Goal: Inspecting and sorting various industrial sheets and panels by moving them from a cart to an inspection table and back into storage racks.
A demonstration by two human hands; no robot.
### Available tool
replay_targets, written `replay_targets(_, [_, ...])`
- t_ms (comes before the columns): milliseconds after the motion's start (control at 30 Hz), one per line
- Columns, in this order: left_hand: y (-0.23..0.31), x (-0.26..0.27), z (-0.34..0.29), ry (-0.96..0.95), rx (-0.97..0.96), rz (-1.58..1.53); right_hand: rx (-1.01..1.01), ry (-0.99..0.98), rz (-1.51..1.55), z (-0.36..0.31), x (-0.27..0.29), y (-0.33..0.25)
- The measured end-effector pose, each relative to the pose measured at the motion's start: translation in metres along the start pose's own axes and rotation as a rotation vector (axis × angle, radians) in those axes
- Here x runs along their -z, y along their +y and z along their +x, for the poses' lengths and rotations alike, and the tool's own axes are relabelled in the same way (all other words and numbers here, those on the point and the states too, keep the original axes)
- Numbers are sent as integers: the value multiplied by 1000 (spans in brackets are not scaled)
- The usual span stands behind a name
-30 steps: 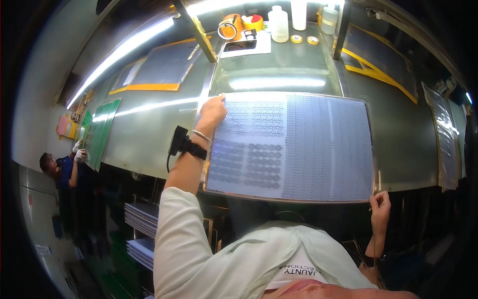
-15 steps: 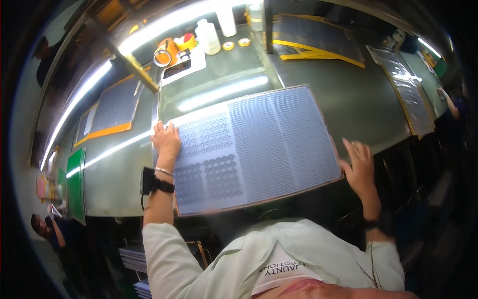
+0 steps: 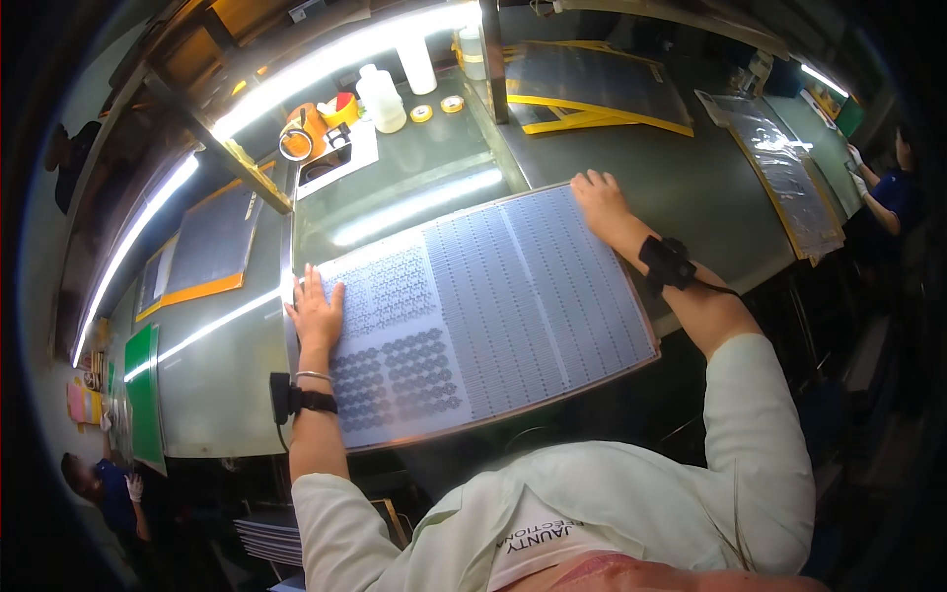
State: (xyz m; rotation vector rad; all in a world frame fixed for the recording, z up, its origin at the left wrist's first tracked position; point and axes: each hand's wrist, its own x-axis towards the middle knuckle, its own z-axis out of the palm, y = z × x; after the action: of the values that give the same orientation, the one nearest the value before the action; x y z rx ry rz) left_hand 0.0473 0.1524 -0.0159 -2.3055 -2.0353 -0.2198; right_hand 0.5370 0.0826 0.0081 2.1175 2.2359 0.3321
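Note:
A large thin rectangular panel [image 3: 503, 296] lies at a slant on the bench in front of me, its near edge reaching the bench front. It is pale blue-white with a copper-coloured rim and rows of small dark patterns, with hexagon-like shapes at the left. My left hand [image 3: 318, 308] rests flat on its left edge, fingers spread. At its far right corner, my right hand [image 3: 602, 205] has its fingers bent over the edge, gripping the corner; the fingertips are partly hidden.
White bottles [image 3: 381, 99], tape rolls [image 3: 422, 113] and an orange roll [image 3: 308, 123] stand at the back. Yellow-edged dark sheets lie left [image 3: 212, 237] and back right [image 3: 602, 84]. A green board [image 3: 144, 400] is far left. People work at both sides.
My right hand has moved from beside the panel's right edge up to its far right corner. My left hand's fingers have spread. The whole view has shifted slightly.

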Motion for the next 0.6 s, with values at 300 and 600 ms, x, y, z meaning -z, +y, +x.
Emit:
replay_targets(300, [7, 7, -3, -21, 192, 23, 147, 265, 130, -190, 47, -23])
replay_targets(600, [-10, 19, -217, 348, 362, 113, -621, -120, 1520, -272, 41, -26])
